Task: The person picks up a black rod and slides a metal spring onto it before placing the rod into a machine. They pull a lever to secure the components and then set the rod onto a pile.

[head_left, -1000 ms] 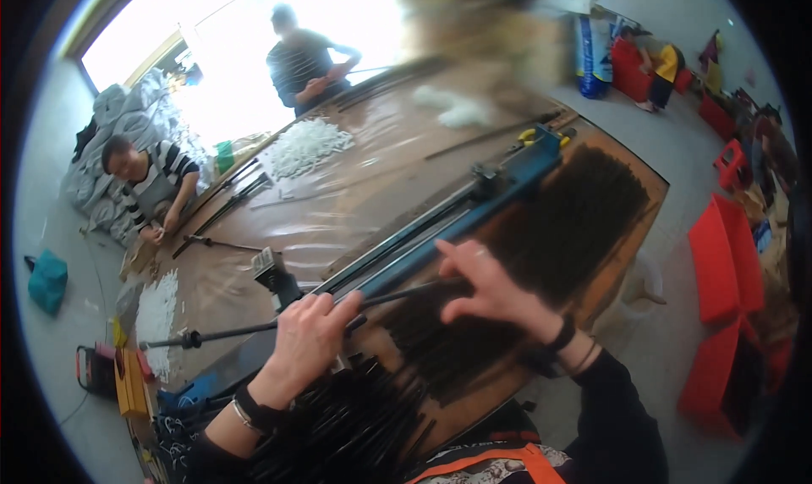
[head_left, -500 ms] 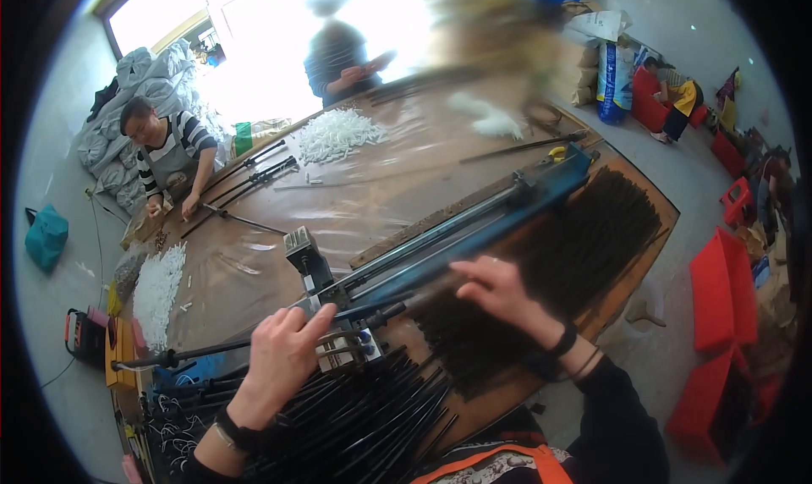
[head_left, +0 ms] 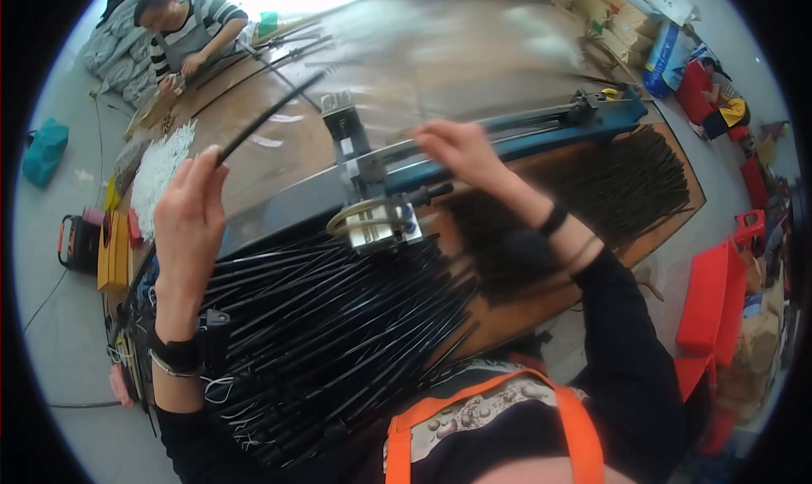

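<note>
A black rod (head_left: 272, 116) slants up and away from my left hand (head_left: 190, 217), whose fingers are closed around its near end. The rod's far end is blurred. My right hand (head_left: 461, 152) hovers by the rail of a long blue bench machine (head_left: 507, 150), smeared by motion. Its fingers look loosely stretched, with nothing visible in them. Between my hands stands the machine's head, with a grey upright box (head_left: 340, 116) and a silver block (head_left: 376, 228) with curved hoses. Below it lies a pile of long black rods (head_left: 338, 302).
Dark, thin rods (head_left: 617, 184) lie massed beyond the machine on the right. White small pieces (head_left: 167, 167) are heaped at the table's left. Across the table (head_left: 288, 175) a person (head_left: 190, 40) in striped sleeves works near more black rods. Red seats (head_left: 710, 298) stand on the floor at right.
My left hand has moved left and up, and a black rod now points upward from it. My right hand has shifted left and up. The whole view has turned and tipped downward.
</note>
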`<state>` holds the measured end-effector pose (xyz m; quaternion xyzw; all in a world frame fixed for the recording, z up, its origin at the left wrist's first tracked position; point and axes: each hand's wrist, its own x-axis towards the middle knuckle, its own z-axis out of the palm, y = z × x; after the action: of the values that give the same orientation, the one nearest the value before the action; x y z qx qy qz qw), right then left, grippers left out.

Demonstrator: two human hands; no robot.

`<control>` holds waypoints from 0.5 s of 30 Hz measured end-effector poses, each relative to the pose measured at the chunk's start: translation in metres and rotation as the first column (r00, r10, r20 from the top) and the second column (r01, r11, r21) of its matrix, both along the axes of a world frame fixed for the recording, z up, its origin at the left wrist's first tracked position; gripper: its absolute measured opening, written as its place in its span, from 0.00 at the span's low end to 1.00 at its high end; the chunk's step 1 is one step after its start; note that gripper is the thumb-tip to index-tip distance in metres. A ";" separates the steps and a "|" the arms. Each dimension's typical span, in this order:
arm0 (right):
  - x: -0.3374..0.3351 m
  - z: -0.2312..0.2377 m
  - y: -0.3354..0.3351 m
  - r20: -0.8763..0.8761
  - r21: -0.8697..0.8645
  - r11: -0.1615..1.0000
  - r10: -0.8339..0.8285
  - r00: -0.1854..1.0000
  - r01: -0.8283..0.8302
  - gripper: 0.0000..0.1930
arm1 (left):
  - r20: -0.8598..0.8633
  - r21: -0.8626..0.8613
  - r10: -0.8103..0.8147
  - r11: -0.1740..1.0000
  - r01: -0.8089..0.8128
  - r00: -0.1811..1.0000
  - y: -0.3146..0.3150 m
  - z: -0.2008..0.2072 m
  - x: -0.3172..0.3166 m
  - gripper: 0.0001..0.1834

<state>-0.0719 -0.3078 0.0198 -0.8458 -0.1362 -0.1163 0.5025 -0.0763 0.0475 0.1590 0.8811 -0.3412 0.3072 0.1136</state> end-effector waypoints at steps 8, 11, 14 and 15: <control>0.074 -0.013 0.087 0.390 -0.251 0.949 0.282 0.877 -0.194 0.07 | -0.130 -0.003 0.168 0.986 -0.169 0.977 0.072 -0.023 -0.027 0.12; 0.074 -0.011 0.100 0.376 -0.223 0.950 0.291 0.880 -0.219 0.06 | -0.130 0.001 0.189 0.982 -0.191 0.973 0.090 -0.035 -0.032 0.11; 0.070 0.001 0.110 0.398 -0.516 0.837 0.421 0.815 -0.180 0.03 | -0.135 -0.008 0.189 0.981 -0.192 0.973 0.092 -0.040 -0.024 0.12; 0.071 0.001 0.106 0.401 -0.516 0.839 0.418 0.815 -0.176 0.03 | -0.142 -0.021 0.178 0.983 -0.183 0.974 0.090 -0.041 -0.020 0.12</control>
<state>-0.0008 -0.2018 0.0208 -0.8470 -0.4184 -0.2127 0.2494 -0.0966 0.1371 0.1182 0.9258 -0.2455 0.2595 0.1237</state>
